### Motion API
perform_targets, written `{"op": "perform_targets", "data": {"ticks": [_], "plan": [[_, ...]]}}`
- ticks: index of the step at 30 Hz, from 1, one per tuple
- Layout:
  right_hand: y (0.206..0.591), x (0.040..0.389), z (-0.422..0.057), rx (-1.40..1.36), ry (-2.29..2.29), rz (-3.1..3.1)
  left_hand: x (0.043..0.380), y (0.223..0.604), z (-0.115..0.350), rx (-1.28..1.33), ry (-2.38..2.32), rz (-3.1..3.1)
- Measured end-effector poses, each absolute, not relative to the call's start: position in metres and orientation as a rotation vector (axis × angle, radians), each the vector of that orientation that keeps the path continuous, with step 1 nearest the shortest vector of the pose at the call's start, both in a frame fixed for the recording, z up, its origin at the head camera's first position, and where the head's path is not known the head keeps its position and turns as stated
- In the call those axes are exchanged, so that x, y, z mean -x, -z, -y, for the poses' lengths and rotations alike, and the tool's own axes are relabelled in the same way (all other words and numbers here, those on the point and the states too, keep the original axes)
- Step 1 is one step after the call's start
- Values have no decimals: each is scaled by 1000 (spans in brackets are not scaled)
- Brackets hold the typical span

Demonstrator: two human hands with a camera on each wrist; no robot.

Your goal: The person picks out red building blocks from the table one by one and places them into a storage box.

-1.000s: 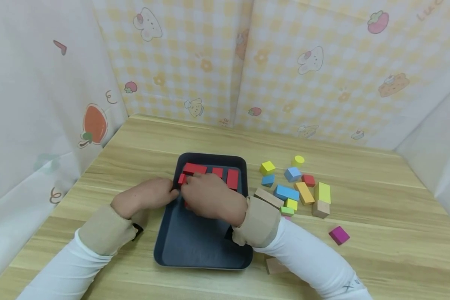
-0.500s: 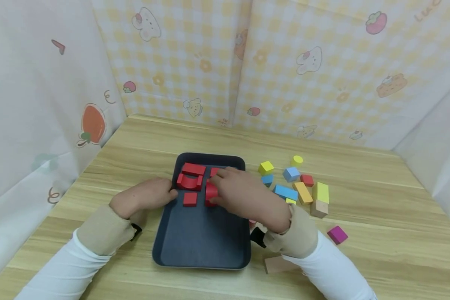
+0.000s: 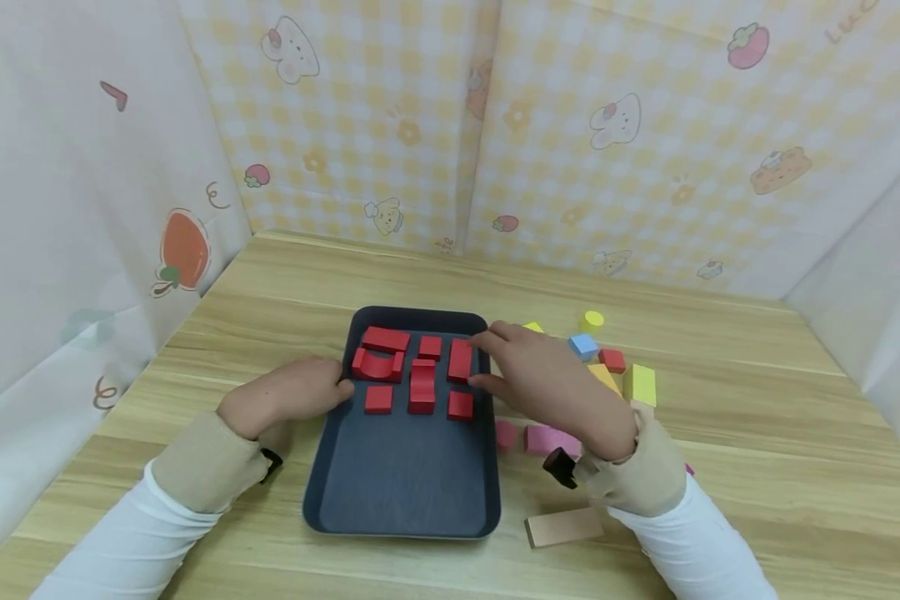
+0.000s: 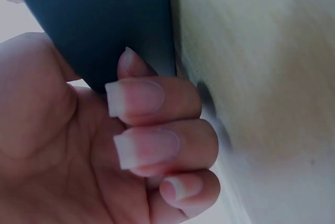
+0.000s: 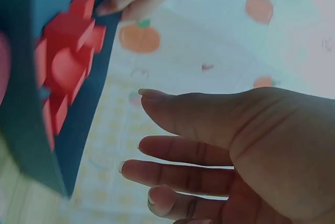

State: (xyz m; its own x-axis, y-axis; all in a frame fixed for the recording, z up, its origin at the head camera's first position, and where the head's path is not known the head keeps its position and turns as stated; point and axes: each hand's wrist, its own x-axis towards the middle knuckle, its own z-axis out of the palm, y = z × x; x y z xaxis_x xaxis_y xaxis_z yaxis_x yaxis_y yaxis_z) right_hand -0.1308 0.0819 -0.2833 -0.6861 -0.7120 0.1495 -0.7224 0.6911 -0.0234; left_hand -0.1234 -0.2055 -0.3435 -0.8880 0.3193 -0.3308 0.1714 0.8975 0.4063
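A dark tray lies on the wooden table with several red wooden blocks in its far half. Among them are an arch block at left, a curved-top block in the middle and an oblong block at right. My left hand grips the tray's left rim; the left wrist view shows curled fingers against the tray wall. At the right rim hovers my right hand, thumb and fingers apart, nothing between them, as the right wrist view also shows.
Right of the tray lie loose blocks: a yellow cylinder, a blue block, a red block, a yellow-green block, a pink block and a plain wooden plank. A patterned curtain stands behind the table.
My right hand has moved rightward from the arch block, past the middle red blocks, to the tray's right rim, uncovering the red blocks. My left hand has kept its hold on the left rim.
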Motion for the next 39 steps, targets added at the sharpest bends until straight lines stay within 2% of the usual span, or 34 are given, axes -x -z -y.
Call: {"op": "perform_targets", "data": {"ticks": [19, 29, 39], "plan": [[283, 171, -187, -850, -213, 2954, 123, 343, 204, -363, -528, -2662], [287, 187, -214, -733, -157, 3068, 122, 341, 205, -367, -521, -2675], [310, 202, -227, -688, -186, 3230, 122, 341, 205, -366, -515, -2676]]}}
